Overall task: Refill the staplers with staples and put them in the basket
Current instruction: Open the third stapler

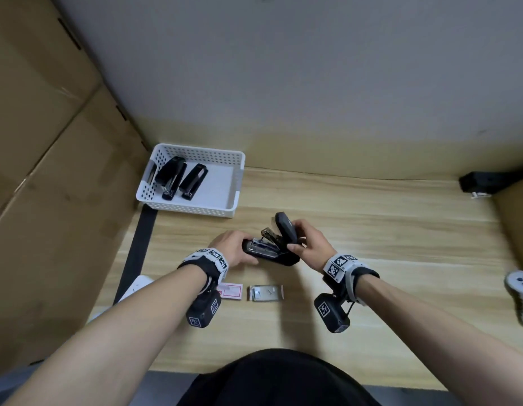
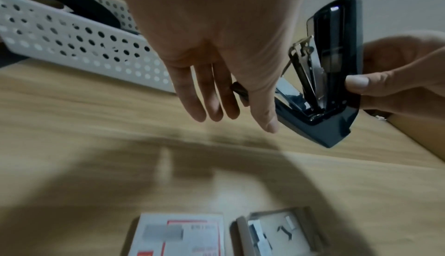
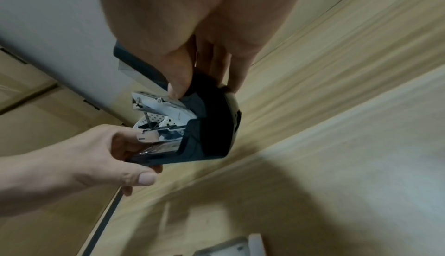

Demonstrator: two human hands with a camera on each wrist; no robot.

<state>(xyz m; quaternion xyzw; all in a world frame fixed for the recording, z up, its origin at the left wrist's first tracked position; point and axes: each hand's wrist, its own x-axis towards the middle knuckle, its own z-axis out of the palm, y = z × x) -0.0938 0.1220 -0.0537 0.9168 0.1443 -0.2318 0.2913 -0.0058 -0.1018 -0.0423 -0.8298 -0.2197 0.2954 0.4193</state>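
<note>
Three black staplers (image 1: 178, 178) already lie in the white perforated basket (image 1: 233, 197) at the desk's far left corner. Left hand (image 1: 235, 249) grips the base end of the open stapler (image 1: 272, 247) mid-desk; right hand (image 1: 308, 244) pinches its raised lid (image 1: 286, 231). Staple box (image 1: 265, 293) sits open near the front edge. Judgement: lower the lid squarely onto the magazine, keep fingers out of the channel, and press until it latches

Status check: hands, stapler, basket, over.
Left hand grips base of open stapler; right hand holds its lid up. Two staplers in basket, possibly a third. Staple box open, nothing blocking.
</note>
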